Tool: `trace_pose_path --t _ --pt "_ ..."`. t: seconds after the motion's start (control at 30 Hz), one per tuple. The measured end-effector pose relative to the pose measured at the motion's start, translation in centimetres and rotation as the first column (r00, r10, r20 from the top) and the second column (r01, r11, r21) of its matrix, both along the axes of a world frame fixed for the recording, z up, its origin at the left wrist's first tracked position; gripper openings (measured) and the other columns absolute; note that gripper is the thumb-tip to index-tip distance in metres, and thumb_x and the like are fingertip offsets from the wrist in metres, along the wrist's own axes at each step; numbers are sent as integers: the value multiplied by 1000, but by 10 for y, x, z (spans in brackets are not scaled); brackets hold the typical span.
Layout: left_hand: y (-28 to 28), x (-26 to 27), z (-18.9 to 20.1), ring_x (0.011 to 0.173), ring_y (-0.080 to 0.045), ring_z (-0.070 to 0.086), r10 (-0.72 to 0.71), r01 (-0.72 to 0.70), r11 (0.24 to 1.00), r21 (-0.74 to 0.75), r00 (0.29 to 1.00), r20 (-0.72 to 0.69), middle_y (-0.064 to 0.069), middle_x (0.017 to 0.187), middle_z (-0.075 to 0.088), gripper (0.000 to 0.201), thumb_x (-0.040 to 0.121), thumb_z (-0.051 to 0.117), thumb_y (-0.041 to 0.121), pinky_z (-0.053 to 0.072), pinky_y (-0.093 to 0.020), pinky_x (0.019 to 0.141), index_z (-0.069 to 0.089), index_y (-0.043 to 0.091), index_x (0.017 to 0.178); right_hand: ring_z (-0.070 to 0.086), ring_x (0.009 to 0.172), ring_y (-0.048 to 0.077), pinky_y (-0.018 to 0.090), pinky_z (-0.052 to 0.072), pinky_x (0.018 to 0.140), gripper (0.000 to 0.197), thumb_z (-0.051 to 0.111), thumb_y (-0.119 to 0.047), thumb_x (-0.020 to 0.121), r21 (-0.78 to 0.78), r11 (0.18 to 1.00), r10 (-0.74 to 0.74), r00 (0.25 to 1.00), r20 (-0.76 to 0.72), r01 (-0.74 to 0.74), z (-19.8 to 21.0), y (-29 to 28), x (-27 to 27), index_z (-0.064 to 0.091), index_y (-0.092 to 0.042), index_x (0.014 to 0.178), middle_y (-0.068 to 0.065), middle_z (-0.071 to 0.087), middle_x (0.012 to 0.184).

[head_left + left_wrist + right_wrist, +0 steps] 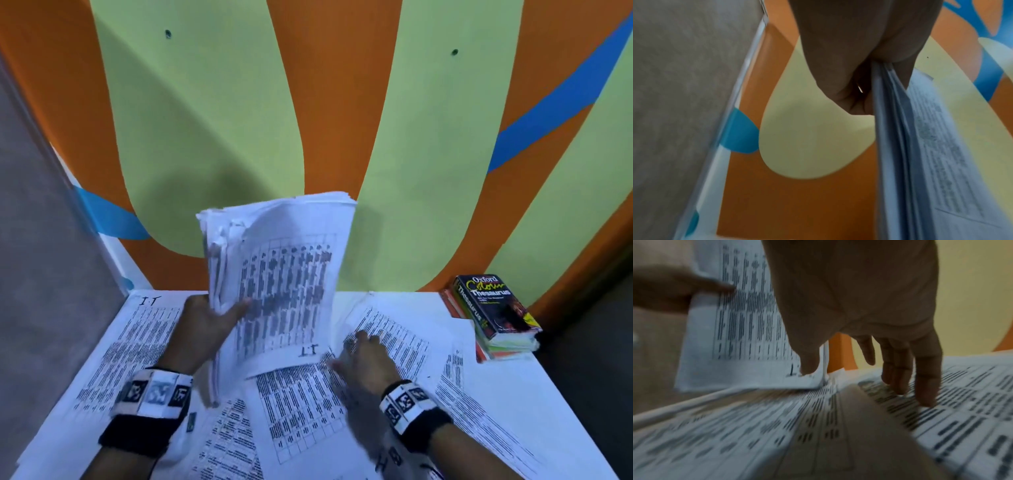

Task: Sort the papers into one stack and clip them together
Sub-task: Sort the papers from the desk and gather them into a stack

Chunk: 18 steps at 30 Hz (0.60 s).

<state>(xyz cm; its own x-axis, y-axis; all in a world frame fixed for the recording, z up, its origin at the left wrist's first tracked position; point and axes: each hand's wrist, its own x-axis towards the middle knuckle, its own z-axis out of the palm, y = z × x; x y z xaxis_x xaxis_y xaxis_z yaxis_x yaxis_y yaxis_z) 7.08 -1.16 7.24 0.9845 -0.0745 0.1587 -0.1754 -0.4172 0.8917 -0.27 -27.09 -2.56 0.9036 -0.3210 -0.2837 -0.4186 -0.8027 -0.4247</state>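
While left hand (209, 329) grips stack (281, 274) marked "I.T", right hand (366, 356) fingers seemingly flat on sheets (394, 339).

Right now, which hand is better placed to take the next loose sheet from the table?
The right hand: its straight fingers already rest on a loose sheet on the table. The left hand is occupied, gripping the upright stack of papers.

Printed paper stack (281, 281) upright; loose sheets (301, 404) scattered flat on table.
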Motion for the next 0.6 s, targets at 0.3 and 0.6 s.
trace_pose_path --t 0.3,0.6 --pt "30 1 21 45 -13 35 159 -156 987 -37 976 151 -10 46 39 55 75 77 36 32 -27 50 37 9 47 61 104 33 38 53 82 35 63 -29 84 63 998 -29 999 -33 31 -14 22 16 47 -7 105 16 59 116" --pt "40 -7 29 57 -17 56 205 -194 977 -87 969 142 -15 67 66 33 76 76 31 53 -42 65 61 6 62 62 62 25 42 59 66 22 69 -16 82 597 667 -617 780 107 446 14 -40 -40 63 -1 69 14 65 68"
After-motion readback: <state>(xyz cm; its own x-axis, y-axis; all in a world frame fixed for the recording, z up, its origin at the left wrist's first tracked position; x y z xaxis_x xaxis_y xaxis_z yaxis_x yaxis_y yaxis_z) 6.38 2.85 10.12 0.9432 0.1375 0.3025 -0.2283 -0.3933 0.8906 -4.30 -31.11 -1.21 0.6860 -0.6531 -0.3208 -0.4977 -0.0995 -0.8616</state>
